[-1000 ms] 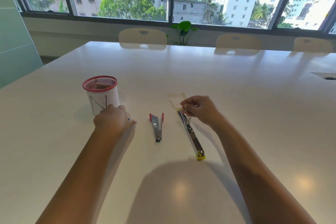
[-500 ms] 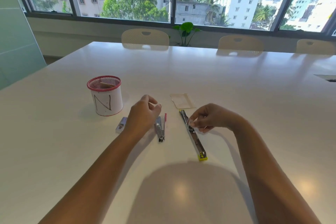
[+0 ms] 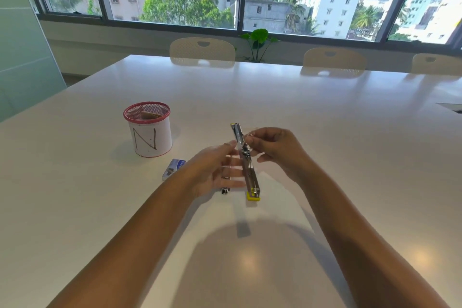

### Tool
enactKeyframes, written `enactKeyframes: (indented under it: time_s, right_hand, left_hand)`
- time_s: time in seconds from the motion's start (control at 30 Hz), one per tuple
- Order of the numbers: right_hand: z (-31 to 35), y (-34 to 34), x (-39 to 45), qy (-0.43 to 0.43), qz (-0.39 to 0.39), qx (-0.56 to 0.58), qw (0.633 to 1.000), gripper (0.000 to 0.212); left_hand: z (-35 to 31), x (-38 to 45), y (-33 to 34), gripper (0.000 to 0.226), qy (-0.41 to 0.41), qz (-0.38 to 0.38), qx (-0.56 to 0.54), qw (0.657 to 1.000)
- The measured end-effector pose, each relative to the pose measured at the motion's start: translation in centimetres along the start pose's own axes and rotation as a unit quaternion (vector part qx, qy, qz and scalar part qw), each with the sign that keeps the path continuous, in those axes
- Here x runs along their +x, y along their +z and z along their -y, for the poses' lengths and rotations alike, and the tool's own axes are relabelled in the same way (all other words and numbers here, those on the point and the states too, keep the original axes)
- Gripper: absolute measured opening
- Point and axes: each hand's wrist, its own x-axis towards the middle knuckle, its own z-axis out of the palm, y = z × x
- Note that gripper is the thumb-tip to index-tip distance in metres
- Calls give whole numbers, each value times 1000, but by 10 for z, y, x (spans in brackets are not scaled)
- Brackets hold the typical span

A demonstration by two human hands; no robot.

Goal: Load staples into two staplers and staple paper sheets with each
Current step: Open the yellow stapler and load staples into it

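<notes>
The yellow-tipped stapler (image 3: pixel 252 182), opened out flat into one long metal bar, is lifted off the white table (image 3: pixel 350 157) and throws a shadow below. My left hand (image 3: pixel 215 172) grips it from the left side, fingers blurred. My right hand (image 3: pixel 277 150) is at its upper half, thumb and forefinger pinching a small shiny piece, seemingly a staple strip (image 3: pixel 250 135), against the metal channel. The red stapler (image 3: pixel 225 191) lies under my left hand with only its metal tip showing. The paper sheets are hidden behind my hands.
A blue and white staple box (image 3: pixel 173 169) lies left of my left hand. Behind it stands a white mesh cup with a red rim (image 3: pixel 150 132) marked N. Several chairs (image 3: pixel 202 50) line the far table edge, with a small plant (image 3: pixel 258 40) under the window.
My left hand moved right from the staple box, over the red stapler, to the yellow stapler. That stapler has risen off the table. My right hand lifted to its upper half.
</notes>
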Motion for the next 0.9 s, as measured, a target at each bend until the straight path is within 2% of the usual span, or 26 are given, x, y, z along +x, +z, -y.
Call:
enactKeyframes:
  time_s: [0.07, 0.17, 0.33, 0.57, 0.7, 0.9]
  right_hand:
    - [-2, 8, 0, 9, 17, 28, 999, 8]
    - [-3, 11, -1, 16, 39, 32, 999, 7]
    - [-4, 8, 0, 21, 59, 68, 996, 11]
    - [-12, 5, 7, 38, -50, 159, 985, 2]
    - [-15, 3, 9, 15, -35, 148, 988, 7]
    - [-16, 7, 10, -20, -4, 67, 998, 16]
  left_hand:
    - [-1, -1, -1, 32, -23, 29, -10, 999]
    - [-3, 2, -5, 34, -31, 13, -13, 999]
    - [-5, 4, -9, 30, 7, 11, 0, 1000]
    - [-1, 9, -13, 33, 70, -27, 103, 992]
    - [1, 9, -12, 23, 76, -21, 132, 988]
    - [2, 12, -15, 19, 96, -18, 176, 980]
